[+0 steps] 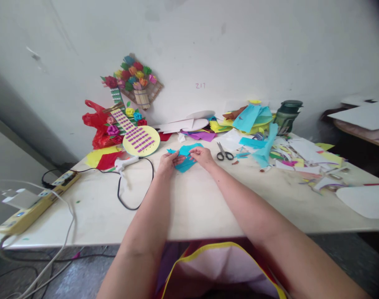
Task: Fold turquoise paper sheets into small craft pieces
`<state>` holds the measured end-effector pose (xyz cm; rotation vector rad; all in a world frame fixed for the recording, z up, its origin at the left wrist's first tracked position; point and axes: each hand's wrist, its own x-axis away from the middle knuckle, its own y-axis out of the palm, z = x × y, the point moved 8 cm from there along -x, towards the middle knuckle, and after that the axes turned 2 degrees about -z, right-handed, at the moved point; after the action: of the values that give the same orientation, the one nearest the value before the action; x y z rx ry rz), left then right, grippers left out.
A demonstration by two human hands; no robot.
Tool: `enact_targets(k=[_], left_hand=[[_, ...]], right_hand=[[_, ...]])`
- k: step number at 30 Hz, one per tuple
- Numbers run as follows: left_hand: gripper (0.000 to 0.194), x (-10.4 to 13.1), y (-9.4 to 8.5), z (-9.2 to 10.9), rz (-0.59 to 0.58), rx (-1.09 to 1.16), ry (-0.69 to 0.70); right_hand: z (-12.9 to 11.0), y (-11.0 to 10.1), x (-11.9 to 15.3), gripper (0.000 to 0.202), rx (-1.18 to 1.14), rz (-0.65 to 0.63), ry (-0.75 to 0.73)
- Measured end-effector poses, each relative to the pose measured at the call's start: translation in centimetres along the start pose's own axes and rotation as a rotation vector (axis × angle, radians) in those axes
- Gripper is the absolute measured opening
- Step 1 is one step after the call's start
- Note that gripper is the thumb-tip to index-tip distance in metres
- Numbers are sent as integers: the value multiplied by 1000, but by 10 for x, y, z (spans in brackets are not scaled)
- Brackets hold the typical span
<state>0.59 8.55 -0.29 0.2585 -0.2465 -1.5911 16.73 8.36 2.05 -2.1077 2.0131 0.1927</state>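
Observation:
Blue crepe paper point(184, 165) lies at the middle of the white table, under and between my two hands. My left hand point(169, 162) has its fingers closed on a small piece of the blue paper at the left side. My right hand point(202, 156) is in a pinch at the right side of the paper; what sits between its fingertips is too small to make out. Black-handled scissors point(224, 155) lie just right of my right hand. A white glue gun point(127, 162) rests to the left, its black cord looping toward my left forearm.
A yellow paper guitar point(141, 140) and a paper flower bouquet point(141, 89) stand at the back left. A power strip point(36, 205) is at the left edge. Paper scraps point(301, 153) and a green bottle point(288, 117) are on the right.

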Motion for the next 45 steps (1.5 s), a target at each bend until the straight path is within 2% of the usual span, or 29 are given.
enact_targets(k=[8, 18, 21, 24, 28, 35, 45], left_hand=[[18, -3, -1, -4, -21, -16, -7], [27, 4, 5, 6, -16, -49, 40], [29, 4, 5, 7, -20, -55, 49], [30, 3, 5, 7, -43, -59, 68], [32, 2, 7, 5, -67, -112, 79], [32, 2, 10, 5, -80, -135, 70], [34, -1, 9, 2, -63, -163, 45]], right_hand=[[2, -1, 3, 13, -145, 22, 78], [11, -5, 4, 9, -314, 69, 193], [15, -4, 6, 6, -342, 49, 257], [19, 2, 6, 18, -338, -23, 312], [22, 10, 6, 18, -314, -92, 306], [23, 4, 4, 18, -295, -22, 284], [14, 2, 6, 18, -212, -9, 250]])
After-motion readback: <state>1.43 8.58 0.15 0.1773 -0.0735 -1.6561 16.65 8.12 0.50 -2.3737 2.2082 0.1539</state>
